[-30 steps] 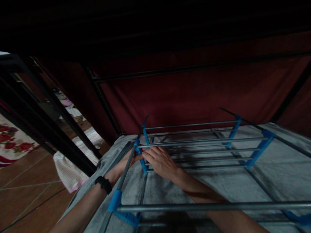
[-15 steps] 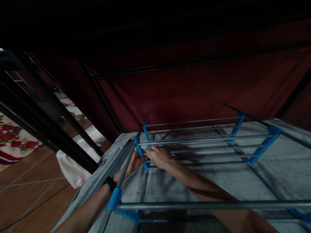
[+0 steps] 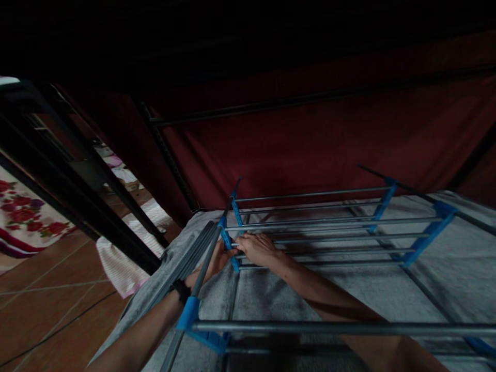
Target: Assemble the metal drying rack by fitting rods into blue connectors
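We reach forward with both arms into a dim frame lined with dark red fabric (image 3: 310,150). Our left forearm comes up from the lower left, a dark wristband (image 3: 181,290) around the wrist, and passes behind a grey slanted pole (image 3: 201,279) that carries a blue connector (image 3: 188,313) lower down. Our left hand (image 3: 213,261) sits just beyond that pole, its fingers curled toward the blue plastic bracket (image 3: 228,243) at the near left end of the rail shelf (image 3: 321,227); the pole hides part of the hand, so we cannot tell whether it truly clamps the bracket or only presses against it. Our right arm stretches in from the lower right, passing under the near horizontal rail (image 3: 341,327) that crosses the foreground. Our right hand (image 3: 259,249) lies palm down at the left end of the shelf, fingers bent over one of the thin metal rails (image 3: 329,250) right beside the bracket, closed on it in a loose grip. The two hands nearly touch at the bracket. The shelf of parallel rails with its blue end pieces rests on a grey fabric surface (image 3: 445,274). To the left we see a tiled floor (image 3: 42,310), a striped cloth (image 3: 120,263) and a floral fabric (image 3: 23,217).
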Motion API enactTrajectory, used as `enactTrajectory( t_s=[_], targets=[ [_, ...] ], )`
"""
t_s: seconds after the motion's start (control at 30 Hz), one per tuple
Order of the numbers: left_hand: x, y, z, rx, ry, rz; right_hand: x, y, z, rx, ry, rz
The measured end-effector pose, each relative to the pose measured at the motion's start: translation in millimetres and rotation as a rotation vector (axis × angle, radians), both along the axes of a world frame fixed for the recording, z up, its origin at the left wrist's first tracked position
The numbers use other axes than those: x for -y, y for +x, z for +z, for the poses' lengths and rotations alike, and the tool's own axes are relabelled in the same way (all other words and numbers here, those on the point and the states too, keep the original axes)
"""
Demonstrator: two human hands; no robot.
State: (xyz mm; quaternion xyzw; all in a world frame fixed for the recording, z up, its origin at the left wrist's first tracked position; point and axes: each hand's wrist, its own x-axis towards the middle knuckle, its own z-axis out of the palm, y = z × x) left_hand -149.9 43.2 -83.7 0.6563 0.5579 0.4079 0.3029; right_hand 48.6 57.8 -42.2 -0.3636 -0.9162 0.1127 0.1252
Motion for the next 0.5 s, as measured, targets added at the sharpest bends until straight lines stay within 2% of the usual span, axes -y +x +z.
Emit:
enactTrajectory(
  t_s=[0.1,0.3,0.5],
  targets=[
    [0.1,-1.2,0.4,0.017,-0.003,-0.043,-2.1,-0.1,1.4,0.000,-0.028,0.006],
    [0.9,-0.8,0.9,0.065,-0.008,-0.050,-6.5,-0.8,2.9,-0.008,-0.050,0.006],
    [-0.7,-9.1,-3.6,-0.017,0.019,-0.049,-8.7,1.1,9.1,-0.003,-0.082,0.039]
  ],
)
